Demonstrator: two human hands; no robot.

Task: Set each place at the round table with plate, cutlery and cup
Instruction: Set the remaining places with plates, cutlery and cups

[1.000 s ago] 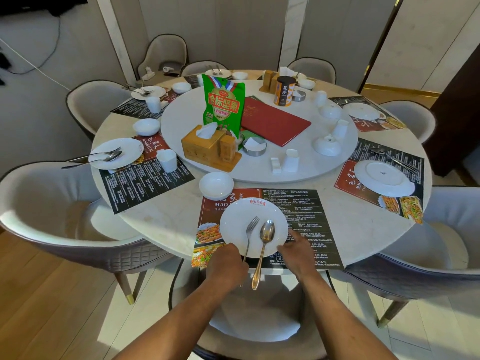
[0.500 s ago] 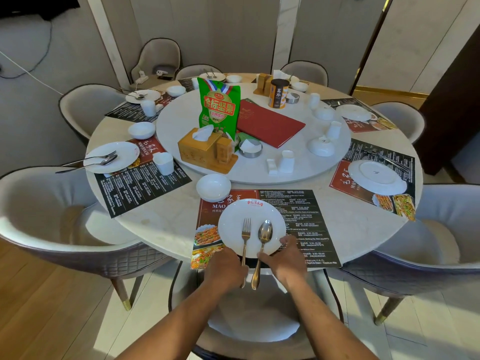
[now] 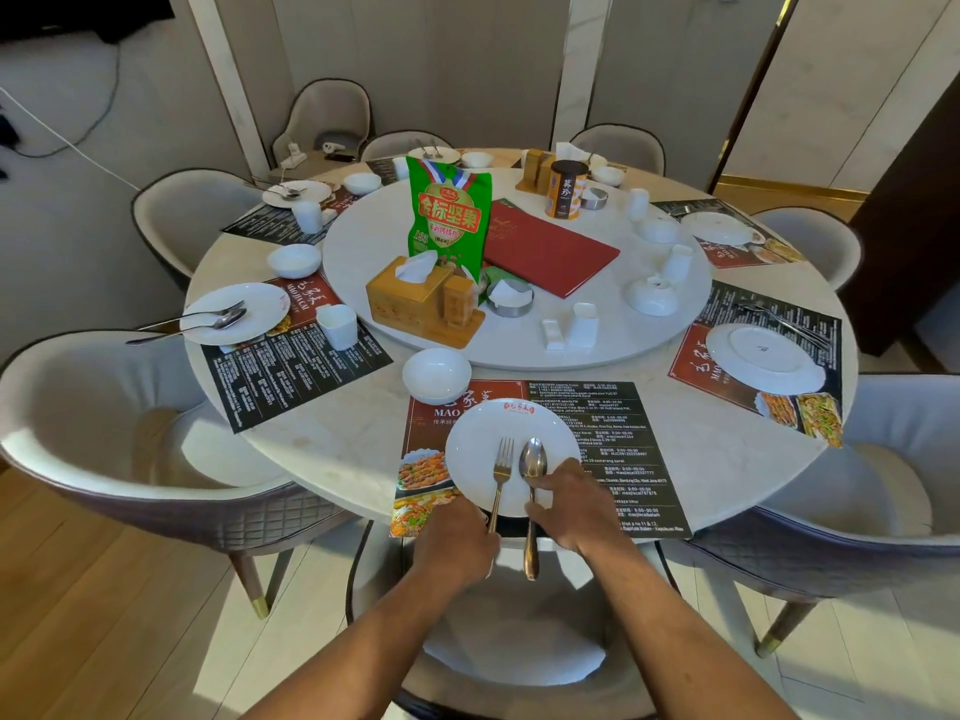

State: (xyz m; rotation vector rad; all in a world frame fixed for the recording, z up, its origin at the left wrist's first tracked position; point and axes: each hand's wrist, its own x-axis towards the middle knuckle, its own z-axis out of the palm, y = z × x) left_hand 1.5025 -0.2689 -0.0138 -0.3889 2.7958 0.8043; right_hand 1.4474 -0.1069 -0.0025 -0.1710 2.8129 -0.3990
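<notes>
At the near edge of the round table (image 3: 332, 449) a white plate (image 3: 480, 444) lies on a dark menu placemat (image 3: 623, 444). A fork (image 3: 502, 467) and a spoon (image 3: 532, 491) rest side by side on the plate, handles sticking out over the table edge. My left hand (image 3: 457, 543) grips the fork's handle. My right hand (image 3: 569, 504) pinches the spoon just below its bowl. A white bowl (image 3: 436, 375) stands behind the plate.
The turntable (image 3: 613, 335) carries a green snack bag (image 3: 449, 220), a wooden tissue box (image 3: 415, 298), a red menu folder (image 3: 545, 246), white cups and upturned bowls. The left place has a plate with cutlery (image 3: 234, 314) and a cup (image 3: 336, 326). Padded chairs ring the table.
My right hand has come off the placemat onto the plate's rim and taken the spoon. The fork has straightened, so both now lie parallel.
</notes>
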